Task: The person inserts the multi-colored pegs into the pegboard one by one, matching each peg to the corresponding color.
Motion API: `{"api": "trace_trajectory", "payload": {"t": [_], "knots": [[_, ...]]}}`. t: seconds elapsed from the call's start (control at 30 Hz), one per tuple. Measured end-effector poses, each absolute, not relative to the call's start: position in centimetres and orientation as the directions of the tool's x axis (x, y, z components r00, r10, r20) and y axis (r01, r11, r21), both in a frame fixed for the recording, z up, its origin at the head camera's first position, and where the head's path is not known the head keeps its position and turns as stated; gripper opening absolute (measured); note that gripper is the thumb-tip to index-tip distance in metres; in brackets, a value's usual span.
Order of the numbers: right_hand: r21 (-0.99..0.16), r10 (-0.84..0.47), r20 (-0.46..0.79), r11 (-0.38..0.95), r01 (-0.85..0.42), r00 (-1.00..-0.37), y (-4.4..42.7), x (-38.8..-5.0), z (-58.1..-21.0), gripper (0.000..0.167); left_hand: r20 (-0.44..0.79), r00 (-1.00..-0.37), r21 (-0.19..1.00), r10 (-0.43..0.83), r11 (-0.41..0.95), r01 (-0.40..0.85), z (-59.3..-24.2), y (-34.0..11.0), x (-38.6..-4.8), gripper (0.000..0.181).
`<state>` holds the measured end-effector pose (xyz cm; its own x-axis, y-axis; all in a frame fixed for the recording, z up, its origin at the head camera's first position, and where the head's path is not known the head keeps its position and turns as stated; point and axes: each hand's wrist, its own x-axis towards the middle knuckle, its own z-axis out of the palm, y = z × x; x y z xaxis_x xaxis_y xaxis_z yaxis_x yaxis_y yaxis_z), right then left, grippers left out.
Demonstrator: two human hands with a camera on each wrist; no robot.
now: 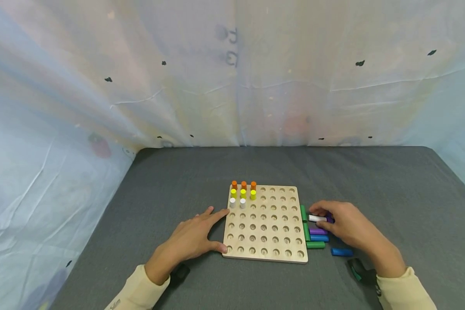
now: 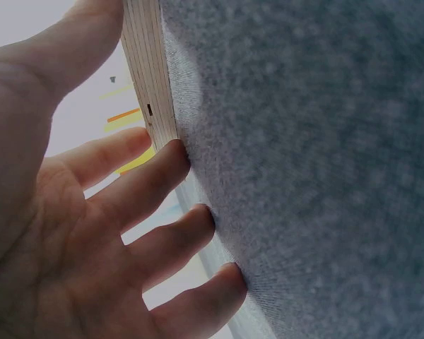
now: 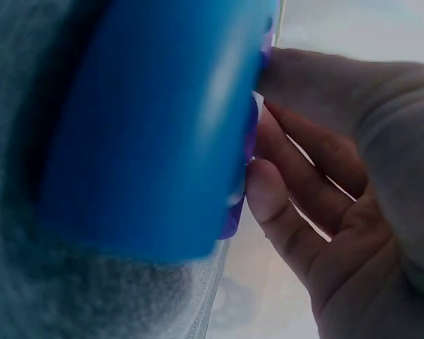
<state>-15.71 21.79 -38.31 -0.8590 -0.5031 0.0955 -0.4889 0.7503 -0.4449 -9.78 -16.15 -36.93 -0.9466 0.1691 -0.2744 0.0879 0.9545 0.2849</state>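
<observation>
A square wooden pegboard [image 1: 258, 222] with rows of round holes lies on the table. At its far left stand three orange pegs [image 1: 243, 185], three yellow pegs [image 1: 243, 193] and two white pegs [image 1: 243, 203]. My left hand [image 1: 190, 238] is spread along the board's left side, with thumb and forefinger touching the edge. In the left wrist view, its fingertips [image 2: 175, 152] meet the board's side and the cloth. To the right of the board, my right hand [image 1: 350, 224] pinches a loose white peg [image 1: 316, 218] between thumb and fingers. A purple peg [image 1: 330, 218] is partly hidden beneath that hand.
Green pegs [image 1: 306, 231] lie along the board's right edge, with another green peg [image 1: 315, 245] near its corner. A purple peg [image 1: 318, 231] and a blue peg [image 1: 319, 238] lie beside them. Another blue peg [image 1: 342, 252] is nearer me. Grey cloth [image 1: 178, 181] covers the table.
</observation>
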Motion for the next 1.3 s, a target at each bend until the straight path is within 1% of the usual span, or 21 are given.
{"api": "trace_trajectory", "payload": {"t": [0.1, 0.37, 0.67, 0.8, 1.0, 1.3], "knots": [[-0.435, -0.505, 0.090, 0.756, -0.489, -0.859, 21.77, -15.74, -38.34, 0.029, -0.273, -0.947, 0.283, 0.167, 0.955, 0.087, -36.95, -16.15, -9.74, 0.096], [-0.458, -0.490, 0.078, 0.756, -0.468, -0.868, 21.54, -15.46, -38.09, 0.028, -0.267, -0.948, 0.282, 0.170, 0.955, 0.092, -36.79, -16.12, -9.56, 0.097], [-0.429, -0.499, 0.215, 0.724, -0.540, -0.840, 21.67, -15.26, -38.19, 0.030, -0.271, -0.947, 0.285, 0.174, 0.954, 0.094, -36.83, -16.15, -9.56, 0.096], [-0.420, -0.504, 0.253, 0.712, -0.563, -0.826, 21.58, -15.31, -38.33, 0.030, -0.271, -0.947, 0.286, 0.171, 0.954, 0.091, -36.86, -16.21, -9.55, 0.097], [-0.437, -0.487, 0.251, 0.715, -0.547, -0.837, 21.54, -15.28, -38.14, 0.028, -0.266, -0.948, 0.288, 0.177, 0.953, 0.098, -36.77, -16.26, -9.63, 0.096], [-0.433, -0.464, 0.243, 0.734, -0.523, -0.852, 21.47, -15.28, -38.21, 0.023, -0.261, -0.948, 0.294, 0.181, 0.951, 0.101, -36.84, -16.25, -9.71, 0.096]]}}
